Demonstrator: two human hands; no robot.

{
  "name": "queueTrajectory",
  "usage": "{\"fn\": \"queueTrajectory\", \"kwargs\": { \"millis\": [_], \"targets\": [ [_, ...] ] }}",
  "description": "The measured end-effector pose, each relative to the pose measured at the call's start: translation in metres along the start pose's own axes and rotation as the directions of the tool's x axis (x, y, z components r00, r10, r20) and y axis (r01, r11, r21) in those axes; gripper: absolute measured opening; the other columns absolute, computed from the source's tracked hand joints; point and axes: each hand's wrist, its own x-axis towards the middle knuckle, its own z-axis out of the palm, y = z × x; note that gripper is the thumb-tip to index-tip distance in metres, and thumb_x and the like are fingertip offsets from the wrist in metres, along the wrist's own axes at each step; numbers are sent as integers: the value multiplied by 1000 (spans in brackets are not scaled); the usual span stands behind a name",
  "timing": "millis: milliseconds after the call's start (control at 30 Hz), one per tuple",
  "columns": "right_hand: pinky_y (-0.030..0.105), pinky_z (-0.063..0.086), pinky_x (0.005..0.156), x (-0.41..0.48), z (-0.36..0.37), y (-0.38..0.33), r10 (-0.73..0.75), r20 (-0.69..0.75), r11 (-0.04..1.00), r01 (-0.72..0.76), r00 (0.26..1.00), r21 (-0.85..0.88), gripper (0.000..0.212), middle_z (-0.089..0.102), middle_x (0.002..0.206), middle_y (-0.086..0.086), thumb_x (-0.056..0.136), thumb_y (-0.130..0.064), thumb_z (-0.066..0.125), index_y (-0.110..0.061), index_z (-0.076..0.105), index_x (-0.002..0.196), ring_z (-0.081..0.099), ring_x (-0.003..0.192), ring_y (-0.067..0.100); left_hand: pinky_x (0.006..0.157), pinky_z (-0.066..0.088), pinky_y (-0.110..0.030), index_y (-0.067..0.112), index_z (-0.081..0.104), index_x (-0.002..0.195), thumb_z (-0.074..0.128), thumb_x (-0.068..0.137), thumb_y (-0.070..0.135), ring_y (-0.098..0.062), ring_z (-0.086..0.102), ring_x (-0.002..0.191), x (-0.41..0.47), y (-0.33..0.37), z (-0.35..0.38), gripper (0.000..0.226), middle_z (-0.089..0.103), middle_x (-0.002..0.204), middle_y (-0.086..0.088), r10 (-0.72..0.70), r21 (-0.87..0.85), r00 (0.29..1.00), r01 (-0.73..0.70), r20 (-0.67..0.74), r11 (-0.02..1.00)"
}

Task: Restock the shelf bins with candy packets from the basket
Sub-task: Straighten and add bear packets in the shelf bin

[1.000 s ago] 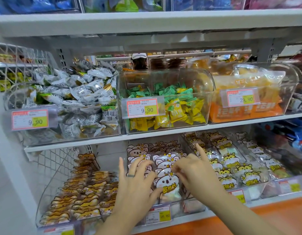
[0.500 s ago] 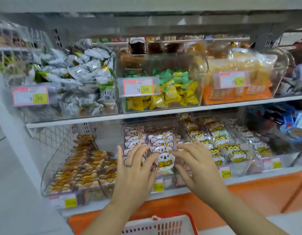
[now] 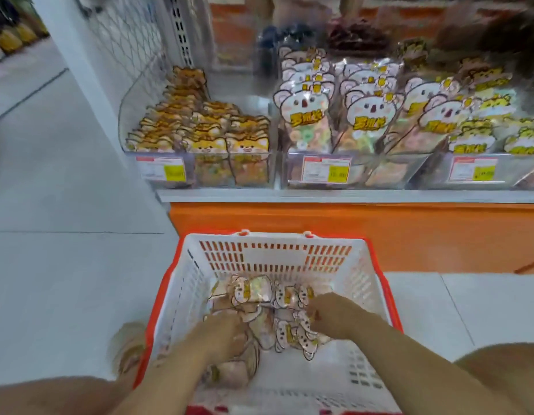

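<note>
White slotted plastic basket with red rim (image 3: 274, 259): left hand (image 3: 222, 330) at its inner left, fingers down on koala-printed clear candy packets (image 3: 253, 290) heaped on its floor; right hand (image 3: 328, 317) at its inner right, likewise. Either grip's hold: cannot tell, blurred.

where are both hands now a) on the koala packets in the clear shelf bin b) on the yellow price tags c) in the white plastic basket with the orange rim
c: the left hand and right hand are both down among the candy packets lying in the white basket.
</note>
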Motion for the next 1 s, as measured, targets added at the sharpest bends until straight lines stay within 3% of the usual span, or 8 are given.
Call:
{"fn": "queueTrajectory", "kwargs": {
  "millis": [133,300,433,567,700,800,900,1000],
  "targets": [
    [30,42,97,38,48,21,62,97,997,-67,993,48,43,52,142,7,98,-28,56,-14,52,138,51,127,25,93,48,-32,41,57,129,46,89,50,-19,58,117,28,-38,41,42,62,131,8,-161,21,983,160,93,987],
    [37,44,105,77,91,39,119,90,992,-122,989,24,61,43,146,6,95,-24,59,-19,35,150,46,133,26,111,38,-50,39,36,148,50,93,49,-33,34,141,48,-36,63,57,24,159,-1,-225,-60,966,234,127,970],
    [41,48,102,102,110,55,112,34,994,-112,993,-8,64,39,148,3,91,-11,61,-23,34,147,44,132,27,111,39,-51,36,20,156,45,98,49,-41,18,148,62,-28,79,64,2,165,-9,-254,-21,956,260,148,965],
    [45,51,95,115,108,58,96,-8,994,-96,995,-44,58,36,144,3,89,-1,58,-25,43,141,47,122,29,120,23,-55,38,15,157,45,99,50,-41,0,153,69,-25,78,67,-5,168,-9,-265,-32,950,274,166,961],
    [43,57,83,116,118,64,96,14,989,-94,995,-114,76,24,149,5,82,3,65,-26,32,145,57,117,31,119,28,-55,40,13,157,45,99,48,-40,-1,153,71,-22,78,67,-8,168,-7,-285,-31,944,294,164,955],
    [37,57,76,108,130,67,84,9,970,-80,996,-229,75,36,136,8,81,-7,70,-26,32,142,60,105,26,114,37,-51,39,13,158,45,101,44,-40,0,153,71,-16,81,65,-12,167,-6,-294,-33,943,303,155,953],
    [39,51,86,102,133,64,-21,14,950,24,1000,-312,60,40,129,7,81,-28,74,-22,44,133,52,113,27,111,41,-51,40,15,157,47,100,38,-38,5,153,71,-12,80,65,-12,167,-4,-316,-82,940,328,131,941],
    [43,39,105,97,138,65,-89,113,936,122,990,-331,90,35,144,7,69,-60,78,-17,40,139,40,129,29,111,41,-49,40,18,156,46,100,36,-36,6,153,71,-11,81,63,-8,167,-4,-333,-104,938,342,93,934]
  ]
}}
